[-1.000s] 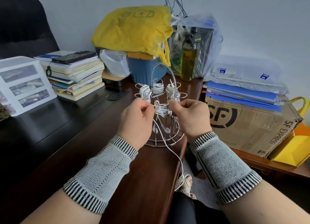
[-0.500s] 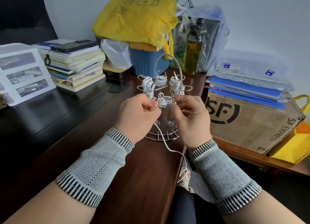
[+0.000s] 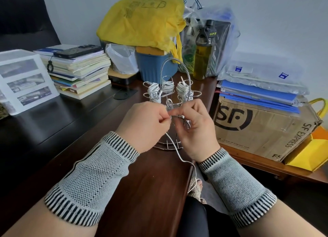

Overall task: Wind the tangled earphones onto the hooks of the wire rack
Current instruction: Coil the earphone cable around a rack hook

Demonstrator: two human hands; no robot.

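Both hands, left hand (image 3: 144, 123) and right hand (image 3: 192, 124), pinch the earphone cable (image 3: 178, 153) in a narrow grip before the wire rack (image 3: 170, 92) near the tabletop's right edge; the slack dangling over it could snag and unwind loops.

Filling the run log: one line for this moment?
left hand: pinches cable | right hand: pinches cable | rack: three hooks wound | slack hangs off desk
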